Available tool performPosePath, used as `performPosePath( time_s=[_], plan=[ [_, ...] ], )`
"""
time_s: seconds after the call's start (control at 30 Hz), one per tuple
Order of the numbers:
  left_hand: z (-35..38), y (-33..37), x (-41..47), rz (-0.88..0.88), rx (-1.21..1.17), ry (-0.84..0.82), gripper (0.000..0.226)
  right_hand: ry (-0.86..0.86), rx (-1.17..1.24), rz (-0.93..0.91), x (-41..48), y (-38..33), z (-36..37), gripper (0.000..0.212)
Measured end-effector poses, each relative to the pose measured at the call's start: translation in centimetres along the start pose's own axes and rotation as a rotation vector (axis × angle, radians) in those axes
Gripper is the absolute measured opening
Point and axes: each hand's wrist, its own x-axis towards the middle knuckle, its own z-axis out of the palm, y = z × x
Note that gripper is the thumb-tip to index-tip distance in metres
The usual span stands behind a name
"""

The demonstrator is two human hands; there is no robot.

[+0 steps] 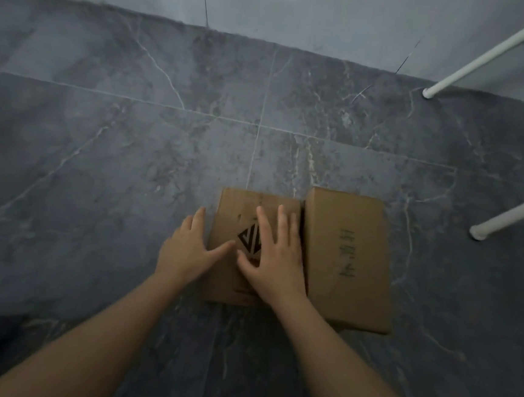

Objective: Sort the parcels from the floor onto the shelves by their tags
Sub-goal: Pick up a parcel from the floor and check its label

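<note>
Two brown cardboard parcels lie side by side on the grey marble floor. The left parcel (240, 209) carries a black diamond logo on top. The right parcel (349, 256) stands a little taller and has handwriting along its top. My left hand (188, 249) hovers at the left edge of the left parcel, fingers spread, thumb over the box top. My right hand (273, 256) is spread flat above the same parcel, covering part of the logo. Neither hand grips anything.
White metal shelf legs (455, 79) stand at the upper right by the wall, another leg (506, 219) ends on the floor right of the parcels. The grey wall (302, 8) runs along the far side of the floor.
</note>
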Motion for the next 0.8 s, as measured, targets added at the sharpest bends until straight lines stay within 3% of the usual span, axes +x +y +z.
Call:
performPosePath(
  time_s=[0.13,0.3,0.4,0.53,0.63,0.8],
  plan=[
    [1.8,0.0,-0.2,-0.055,-0.252,-0.027,0.109,0.033,0.028,0.061,-0.6,2.2,0.3,0.094],
    [2.7,1.5,0.4,-0.191,-0.663,-0.008,0.079,-0.004,0.141,0.174,-0.2,4.0,-0.2,0.111],
    [3.0,1.7,0.7,-0.225,-0.719,0.011,0.074,-0.024,0.28,0.17,0.2,3.3,0.1,0.116],
    [3.1,1.5,0.9,-0.258,-0.752,-0.02,0.072,0.071,0.552,0.267,0.2,2.8,0.8,0.124],
    [3.1,1.4,1.0,-0.251,-0.815,-0.043,0.076,0.091,0.629,0.297,0.2,2.9,1.0,0.124],
    [1.3,1.8,0.1,-0.249,-0.989,-0.099,0.061,0.145,0.662,0.264,0.2,1.7,-1.0,0.111]
  ],
)
